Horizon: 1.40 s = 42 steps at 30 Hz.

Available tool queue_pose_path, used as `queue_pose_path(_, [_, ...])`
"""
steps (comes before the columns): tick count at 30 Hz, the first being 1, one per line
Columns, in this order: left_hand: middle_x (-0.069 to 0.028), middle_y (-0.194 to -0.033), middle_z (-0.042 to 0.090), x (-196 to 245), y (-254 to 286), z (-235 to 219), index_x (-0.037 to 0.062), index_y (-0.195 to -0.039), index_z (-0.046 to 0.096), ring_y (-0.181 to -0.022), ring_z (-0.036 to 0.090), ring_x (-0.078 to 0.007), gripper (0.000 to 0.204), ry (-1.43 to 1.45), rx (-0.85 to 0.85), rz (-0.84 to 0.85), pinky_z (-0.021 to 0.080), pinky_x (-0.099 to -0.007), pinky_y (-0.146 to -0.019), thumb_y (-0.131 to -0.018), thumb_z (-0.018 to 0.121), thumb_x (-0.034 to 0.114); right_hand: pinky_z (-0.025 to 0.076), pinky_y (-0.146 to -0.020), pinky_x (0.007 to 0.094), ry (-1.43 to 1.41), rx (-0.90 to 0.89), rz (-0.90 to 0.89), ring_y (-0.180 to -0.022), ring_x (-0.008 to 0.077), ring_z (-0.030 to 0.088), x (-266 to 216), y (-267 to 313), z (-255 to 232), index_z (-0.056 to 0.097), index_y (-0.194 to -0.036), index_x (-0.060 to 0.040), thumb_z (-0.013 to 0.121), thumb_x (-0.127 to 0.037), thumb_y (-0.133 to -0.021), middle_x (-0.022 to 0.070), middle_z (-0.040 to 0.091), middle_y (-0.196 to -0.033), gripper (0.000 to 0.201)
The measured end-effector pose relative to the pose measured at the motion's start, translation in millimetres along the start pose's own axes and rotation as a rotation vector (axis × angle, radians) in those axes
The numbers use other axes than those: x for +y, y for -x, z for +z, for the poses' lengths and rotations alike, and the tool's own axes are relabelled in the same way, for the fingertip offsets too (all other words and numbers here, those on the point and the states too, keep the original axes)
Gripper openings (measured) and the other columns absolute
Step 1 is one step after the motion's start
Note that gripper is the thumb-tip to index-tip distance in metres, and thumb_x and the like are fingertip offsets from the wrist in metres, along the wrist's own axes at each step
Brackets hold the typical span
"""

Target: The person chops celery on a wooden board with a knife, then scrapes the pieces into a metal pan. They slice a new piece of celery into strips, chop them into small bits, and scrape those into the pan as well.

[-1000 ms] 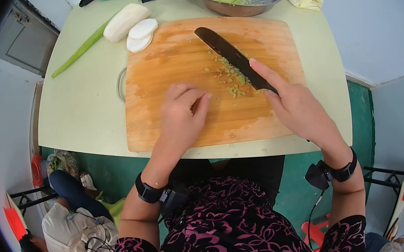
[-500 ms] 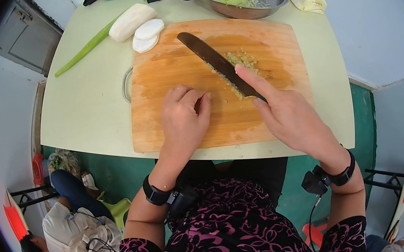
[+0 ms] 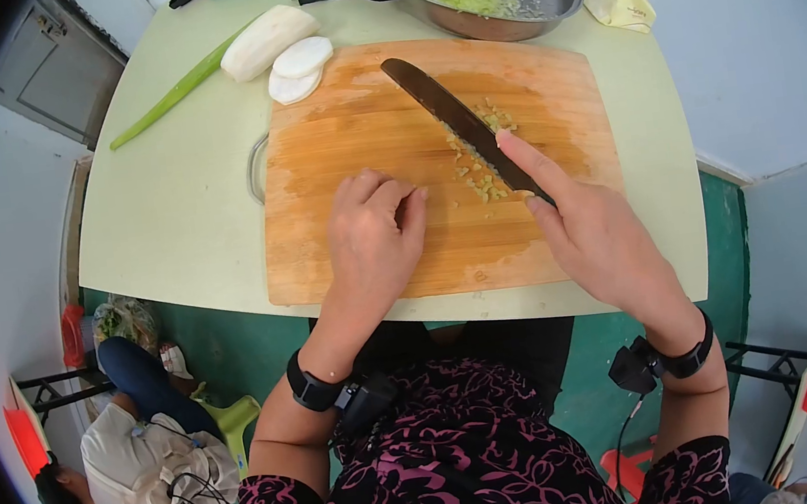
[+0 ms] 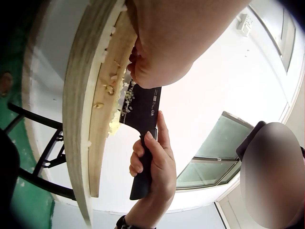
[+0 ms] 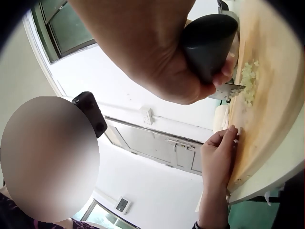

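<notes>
Right hand point(image 3: 595, 233): wrapped round the black handle of the long dark-bladed kitchen knife point(image 3: 456, 123), forefinger laid straight along the spine; blade slanting from mid-board toward the far edge.
Left hand point(image 3: 371, 236): fingers curled under, knuckles up, resting on the board just left of the blade, gripping nothing visible.
Rectangular wooden cutting board point(image 3: 329, 140): set in the middle of the pale green table point(image 3: 157, 212), near edge close to the table's near edge.
Finely minced pale green bits point(image 3: 482, 182): small loose scatter along both sides of the blade, right of board centre (already quite fine).
Round steel pan point(image 3: 550, 7): at the far edge of the table, a mound of the same mince inside.
White peeled radish point(image 3: 267, 40): far left corner of the board, two cut slices beside it.
Green stalk point(image 3: 168, 97): on the table, left of the radish.
Progress: most mince seemingly in the pan; little left on the board; radish largely uncut.
</notes>
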<state>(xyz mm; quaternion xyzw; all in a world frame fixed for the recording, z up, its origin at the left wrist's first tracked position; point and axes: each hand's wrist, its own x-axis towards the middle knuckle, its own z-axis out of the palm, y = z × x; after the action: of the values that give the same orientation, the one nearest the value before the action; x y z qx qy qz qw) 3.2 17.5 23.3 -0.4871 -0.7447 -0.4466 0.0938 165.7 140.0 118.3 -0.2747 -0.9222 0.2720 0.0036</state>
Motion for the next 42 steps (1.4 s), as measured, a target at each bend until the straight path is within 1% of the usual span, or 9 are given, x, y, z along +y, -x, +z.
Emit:
queue_pose_path(3, [-0.0125,-0.072,0.058,2,0,-2,-0.0019,-0.073,0.065,-0.068,0.056,-0.0290,0.006,-0.015,-0.012,-0.001,0.046,-0.0368,-0.061,-0.072,0.070,0.001,0.045,-0.072,0.0459,-0.015,0.027,0.017,-0.078,0.0416,0.059,-2,2,-3,0.033,-0.144,-0.0179,0.045,-0.008,-0.092,0.0225,0.060,-0.097,0.055])
queue_pose_path(5, [-0.0124,-0.072,0.058,3,0,-3,-0.0020,-0.073,0.065,-0.068,0.056,-0.0286,0.006,-0.028,-0.018,-0.002,0.046,-0.0360,-0.061,-0.073,0.070,0.001,0.043,-0.060,0.0484,-0.046,0.101,-0.023,-0.063,0.0400,0.057,2,1,-7,0.032,-0.145,-0.0194,0.046,-0.011,-0.091,0.0224,0.057,-0.067,0.056])
queue_pose_path(11, [-0.0118,-0.072,0.058,2,0,-4,-0.0015,-0.073,0.064,-0.067,0.055,-0.0280,0.006,-0.023,-0.011,0.022,0.045,-0.0359,-0.060,-0.073,0.070,0.001,0.043,-0.062,0.0487,0.017,0.017,-0.012,-0.065,0.0403,0.057,11,-4,-2,0.033,-0.144,-0.0201,0.045,-0.012,-0.092,0.0237,0.058,-0.070,0.054])
queue_pose_path(16, [-0.0116,-0.072,0.058,4,0,-3,-0.0014,-0.073,0.064,-0.067,0.055,-0.0277,0.006,-0.006,-0.008,0.019,0.045,-0.0358,-0.060,-0.073,0.070,0.000,0.042,-0.061,0.0482,-0.033,0.104,-0.080,-0.064,0.0403,0.056,17,-2,-7,0.034,-0.144,-0.0194,0.045,-0.012,-0.092,0.0238,0.057,-0.067,0.053])
queue_pose_path(25, [-0.0123,-0.075,0.057,3,3,-1,-0.0012,-0.074,0.064,-0.070,0.055,-0.0300,0.006,-0.010,-0.035,-0.020,0.045,-0.0386,-0.063,-0.072,0.070,0.001,0.042,-0.062,0.0483,-0.053,0.076,-0.013,-0.064,0.0410,0.056,28,-4,-7,0.035,-0.143,-0.0219,0.045,-0.012,-0.092,0.0247,0.056,-0.069,0.053])
queue_pose_path(29, [-0.0115,-0.073,0.058,0,3,-1,-0.0020,-0.075,0.065,-0.067,0.056,-0.0263,0.005,-0.015,-0.019,0.010,0.045,-0.0340,-0.058,-0.075,0.069,0.001,0.042,-0.062,0.0479,-0.041,0.031,0.043,-0.064,0.0407,0.056,24,-3,-13,0.035,-0.143,-0.0226,0.045,-0.011,-0.092,0.0244,0.056,-0.069,0.054])
queue_pose_path(33, [-0.0111,-0.074,0.058,-1,4,-3,-0.0023,-0.076,0.065,-0.066,0.056,-0.0249,0.006,-0.027,-0.046,-0.005,0.045,-0.0327,-0.057,-0.076,0.069,0.001,0.043,-0.063,0.0477,-0.046,0.094,-0.075,-0.066,0.0405,0.057,29,-3,-6,0.035,-0.143,-0.0225,0.046,-0.012,-0.092,0.0244,0.057,-0.072,0.053])
queue_pose_path(38, [-0.0106,-0.074,0.058,-1,2,-2,-0.0022,-0.076,0.065,-0.065,0.056,-0.0241,0.006,-0.025,-0.032,0.008,0.045,-0.0321,-0.056,-0.076,0.070,0.002,0.044,-0.061,0.0473,-0.070,0.003,0.036,-0.063,0.0397,0.057,16,-1,-20,0.035,-0.143,-0.0210,0.047,-0.012,-0.092,0.0228,0.059,-0.071,0.053])
queue_pose_path(42, [-0.0116,-0.074,0.057,1,3,-2,-0.0009,-0.074,0.065,-0.069,0.055,-0.0281,0.006,0.004,-0.048,-0.038,0.045,-0.0362,-0.060,-0.074,0.070,0.001,0.044,-0.061,0.0466,-0.058,0.124,-0.168,-0.062,0.0388,0.057,35,-6,1,0.035,-0.143,-0.0221,0.046,-0.013,-0.092,0.0223,0.058,-0.069,0.053])
